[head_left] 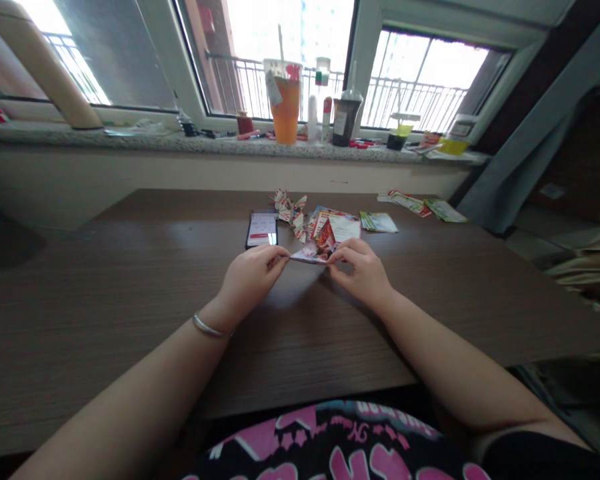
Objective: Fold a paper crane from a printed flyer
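Between my two hands is a small piece of printed, folded paper (310, 253), with a red and orange flap standing up on its right side. My left hand (258, 265) pinches its left corner between thumb and fingers, and a silver bangle circles that wrist. At the right edge, my right hand (359, 268) pinches the same paper. Just beyond it lie a stack of printed cards (347, 227) and a chain of folded striped paper pieces (291, 212). A phone (263, 229) with a lit screen rests beyond my left hand.
More cards lie in a green-edged pile (379, 222) and farther right as a spread of cards (410, 202) on the brown table (130, 287). On the window sill (180, 143) stand an orange drink cup (286, 100), a dark drink cup (347, 119), bottles and pens.
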Tool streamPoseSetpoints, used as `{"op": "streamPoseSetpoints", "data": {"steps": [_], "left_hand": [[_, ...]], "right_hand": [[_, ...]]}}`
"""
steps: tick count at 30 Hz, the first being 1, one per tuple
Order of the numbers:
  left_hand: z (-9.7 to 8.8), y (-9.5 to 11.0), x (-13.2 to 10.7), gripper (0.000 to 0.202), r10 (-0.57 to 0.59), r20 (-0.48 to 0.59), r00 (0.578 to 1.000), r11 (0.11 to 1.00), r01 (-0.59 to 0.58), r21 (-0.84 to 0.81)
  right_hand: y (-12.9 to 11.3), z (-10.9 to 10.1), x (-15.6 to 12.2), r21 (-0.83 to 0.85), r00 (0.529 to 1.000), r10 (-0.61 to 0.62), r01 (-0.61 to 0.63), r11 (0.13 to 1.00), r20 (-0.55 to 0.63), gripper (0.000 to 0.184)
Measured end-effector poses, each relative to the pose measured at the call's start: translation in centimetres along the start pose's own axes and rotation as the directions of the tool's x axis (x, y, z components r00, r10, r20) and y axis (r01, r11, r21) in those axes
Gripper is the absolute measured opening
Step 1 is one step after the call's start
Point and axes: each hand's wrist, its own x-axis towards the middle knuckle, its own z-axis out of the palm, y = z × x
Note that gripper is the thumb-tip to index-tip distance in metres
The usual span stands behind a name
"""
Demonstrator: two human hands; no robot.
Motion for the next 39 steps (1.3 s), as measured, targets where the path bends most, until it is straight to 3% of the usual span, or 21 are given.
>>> {"op": "streamPoseSetpoints", "data": {"steps": [12,23,30,35,39], "left_hand": [[0.24,0.16,-0.05,0.030,-0.126,-0.052,0.991,0.944,0.104,-0.312],[0.24,0.13,0.01,0.025,-0.200,-0.094,0.975,0.932,0.160,-0.326],[0.71,0.03,0.01,0.018,-0.171,-0.105,0.980,0.932,0.126,-0.340],[0.71,0.26,-0.16,0.011,-0.083,-0.131,0.988,0.978,0.056,-0.202],[0.81,0.57,-0.31,0.020,-0.065,-0.105,0.992,0.987,0.049,-0.153]], "right_hand": [[-0.08,0.14,-0.07,-0.014,1.000,-0.019,0.019,1.000,0.023,0.006],[-0.13,0.28,-0.20,0.015,0.995,-0.046,0.045,0.999,0.084,0.006],[-0.28,0.29,-0.11,0.031,0.996,-0.030,0.028,0.999,0.080,0.006],[-0.74,0.14,-0.08,0.031,0.994,0.102,-0.103,0.994,0.032,0.013],[-0.64,0.24,-0.13,0.016,0.983,0.178,-0.178,0.984,0.040,0.026]]}}
